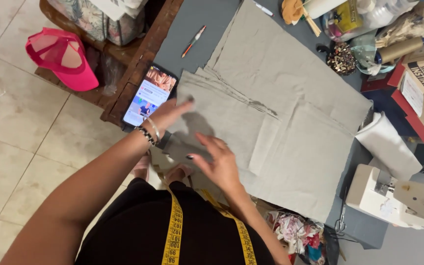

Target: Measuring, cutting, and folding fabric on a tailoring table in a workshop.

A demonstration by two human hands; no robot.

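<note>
Hands (192, 140) flat on grey cloth (271, 118) — phone (149, 95) beside.

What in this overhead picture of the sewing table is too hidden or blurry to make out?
- Right hand: blurred; whether it touches the grey cloth is unclear.
- Table under the cloth: covered.
- Sewing machine: cut off by the right edge.
- Phone: screen too small to read, corner hidden by the left hand.

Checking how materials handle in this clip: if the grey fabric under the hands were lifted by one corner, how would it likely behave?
The grey fabric would probably droop limply: it lies flat with creases and folded layers. It seems light, being a thin sheet. Frayed edges near the left hand may shed threads; the right hand also rests on it.
</note>
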